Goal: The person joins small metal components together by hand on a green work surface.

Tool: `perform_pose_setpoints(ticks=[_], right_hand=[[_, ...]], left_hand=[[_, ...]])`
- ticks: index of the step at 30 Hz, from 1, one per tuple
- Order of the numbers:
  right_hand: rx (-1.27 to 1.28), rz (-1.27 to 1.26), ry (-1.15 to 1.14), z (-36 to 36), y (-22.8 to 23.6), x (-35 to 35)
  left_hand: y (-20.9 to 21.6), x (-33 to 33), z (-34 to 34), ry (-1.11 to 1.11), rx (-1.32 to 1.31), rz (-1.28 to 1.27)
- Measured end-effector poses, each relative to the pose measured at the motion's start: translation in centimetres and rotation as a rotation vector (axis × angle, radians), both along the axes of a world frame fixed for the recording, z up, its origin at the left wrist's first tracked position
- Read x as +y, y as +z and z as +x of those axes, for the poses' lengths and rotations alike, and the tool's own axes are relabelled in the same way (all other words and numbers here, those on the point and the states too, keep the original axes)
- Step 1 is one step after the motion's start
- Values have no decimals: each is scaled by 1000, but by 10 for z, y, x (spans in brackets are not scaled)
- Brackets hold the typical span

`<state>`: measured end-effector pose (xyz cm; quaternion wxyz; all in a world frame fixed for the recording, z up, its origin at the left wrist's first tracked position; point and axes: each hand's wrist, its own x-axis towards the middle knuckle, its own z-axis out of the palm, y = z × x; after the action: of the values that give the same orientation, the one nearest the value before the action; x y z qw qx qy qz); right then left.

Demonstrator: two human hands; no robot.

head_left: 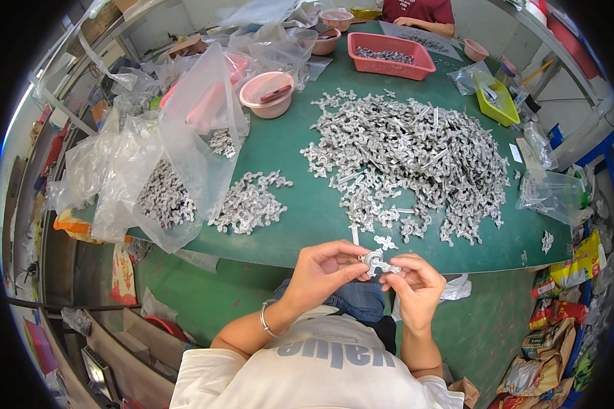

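Note:
Just off the near edge of the green table [286, 153], my left hand [327, 273] and my right hand [414, 283] hold one small silvery metal casting [375, 263] between them. Thumb and fingers of each hand pinch it from opposite sides. It has several rounded lobes, though its exact kind is too small to tell. A similar loose metal piece [385, 242] lies on the table right beyond my fingertips. Farther back spreads a large heap of such castings [416, 157]. A smaller pile [250, 203] lies to the left.
Clear plastic bags [205, 116], one with castings inside, crowd the table's left. A pink bowl [267, 102] holds a red-handled tool. Behind the heap are a red tray [392, 71] of metal parts and a yellow-green basket [496, 102]. A person in a dark red shirt [419, 9] sits at the far side.

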<state>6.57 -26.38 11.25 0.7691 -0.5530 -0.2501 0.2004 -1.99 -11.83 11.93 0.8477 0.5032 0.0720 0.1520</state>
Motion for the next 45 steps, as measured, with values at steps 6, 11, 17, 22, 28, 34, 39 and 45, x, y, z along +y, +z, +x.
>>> perform_pose_setpoints(ticks=[6,11,17,22,28,34,39,45], right_hand=[[-489,-89,-199,-1,1,6],[-926,-192,-101,6,-21,16],[-623,-567,-291,56,-59,14],[-972,-862,-358,84,-89,30],[-995,-947,-342,88,-98,40],[-1027,-850,-400,95,-103,34],[-956,-708,-487,94,-92,32],[22,-244,-54,42,-42,31]], left_hand=[[-6,-2,3,95,-23,236],[-23,9,4,-49,221,-45],[-66,63,-4,524,273,479],[-100,113,-20,890,666,1514],[-102,122,-23,1037,682,1480],[-88,102,-13,999,588,1437],[-70,79,-4,948,431,1381],[-31,36,4,453,125,892]])
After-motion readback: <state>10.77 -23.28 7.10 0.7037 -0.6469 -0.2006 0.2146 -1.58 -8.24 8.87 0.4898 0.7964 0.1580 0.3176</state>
